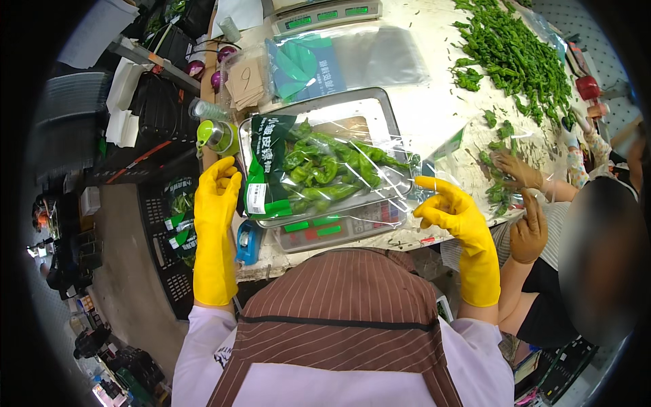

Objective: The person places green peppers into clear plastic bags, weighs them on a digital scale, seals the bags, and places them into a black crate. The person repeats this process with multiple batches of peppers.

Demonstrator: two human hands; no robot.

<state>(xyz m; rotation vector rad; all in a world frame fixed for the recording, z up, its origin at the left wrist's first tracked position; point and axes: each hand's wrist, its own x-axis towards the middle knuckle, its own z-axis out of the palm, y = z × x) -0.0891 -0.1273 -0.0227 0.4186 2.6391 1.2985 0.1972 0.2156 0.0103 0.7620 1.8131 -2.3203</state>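
A clear plastic bag of green peppers (pixel 330 163) with a dark green printed end lies in a metal weighing tray (pixel 385 107). Beneath the tray is a digital scale (pixel 351 228) with lit green displays. My left hand (pixel 218 185), in a yellow rubber glove, is just left of the bag's printed end, fingers curled and holding nothing that I can see. My right hand (pixel 445 206), gloved alike, hovers by the bag's right end with its index finger extended and fingers apart. The clear film makes contact there hard to judge.
Loose green peppers (pixel 519 61) cover the table's far right. A co-worker's gloved hands (pixel 526 175) handle peppers at right. Flat bags (pixel 351 61) and a second scale (pixel 328 18) lie beyond the tray. A blue tape dispenser (pixel 249 243) and green-lidded jar (pixel 218 136) stand at left.
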